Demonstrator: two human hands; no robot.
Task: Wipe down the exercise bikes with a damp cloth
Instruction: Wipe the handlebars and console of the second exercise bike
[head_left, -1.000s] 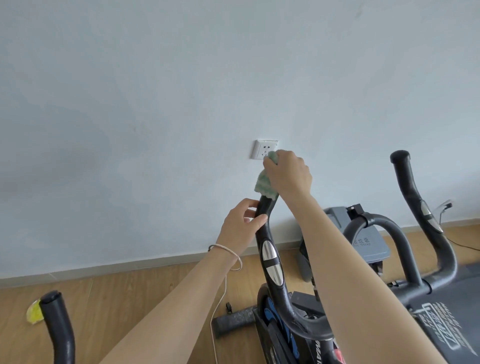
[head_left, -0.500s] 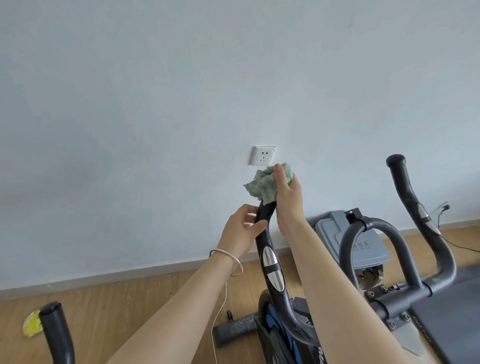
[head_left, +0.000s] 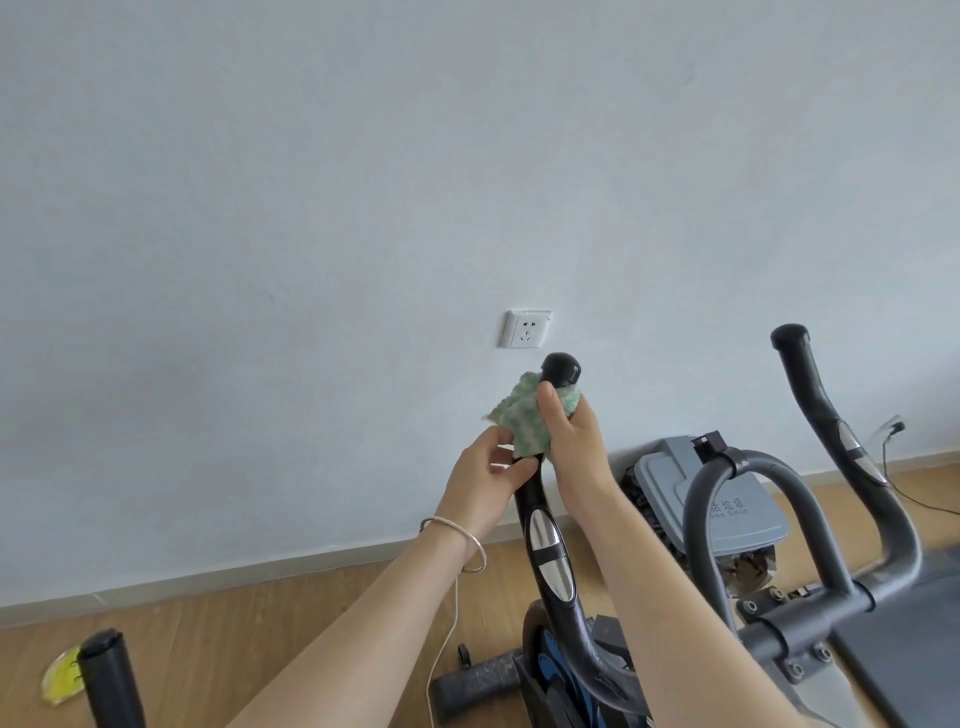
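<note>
You've got a green-and-white striped cloth (head_left: 525, 418), black handlebar (head_left: 550, 525) with silver inserts, pale blue wall (head_left: 363, 182), white socket (head_left: 525, 329), wood-brown floor (head_left: 270, 634), grey bin lid (head_left: 727, 499).

2 bare forearms without sleeves, thin silver bangle (head_left: 457, 540) on the left wrist
</note>
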